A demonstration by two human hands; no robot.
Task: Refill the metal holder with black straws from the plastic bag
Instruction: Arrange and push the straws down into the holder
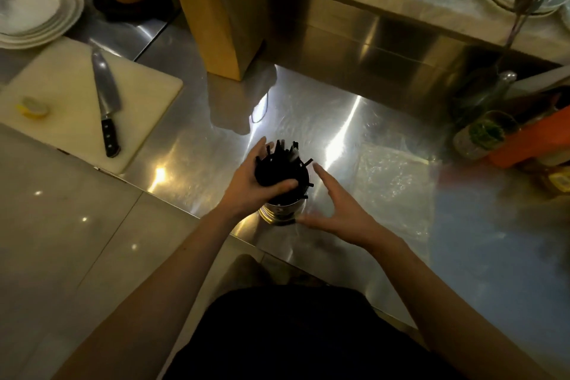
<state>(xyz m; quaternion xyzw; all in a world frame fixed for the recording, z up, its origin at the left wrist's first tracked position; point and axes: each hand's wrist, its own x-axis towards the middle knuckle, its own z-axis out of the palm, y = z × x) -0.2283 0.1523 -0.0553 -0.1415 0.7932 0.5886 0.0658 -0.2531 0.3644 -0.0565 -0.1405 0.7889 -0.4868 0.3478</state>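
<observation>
Left hand wrapped round a bundle of black straws standing in the metal holder near the desk's front edge. Right hand open, fingers straight, just beside the holder. Straws likely light, slick and quick to splay: grip the bundle mid-length and steady the holder low; plastic bag lies flat to the right.

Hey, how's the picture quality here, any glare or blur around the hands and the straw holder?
Head view: dim, warm light overall; bright glare streaks on the steel counter beside the metal holder; the right hand is slightly blurred, the left hand sharper; the black straws merge into one dark mass; the frame's right edge looks hazy.
</observation>
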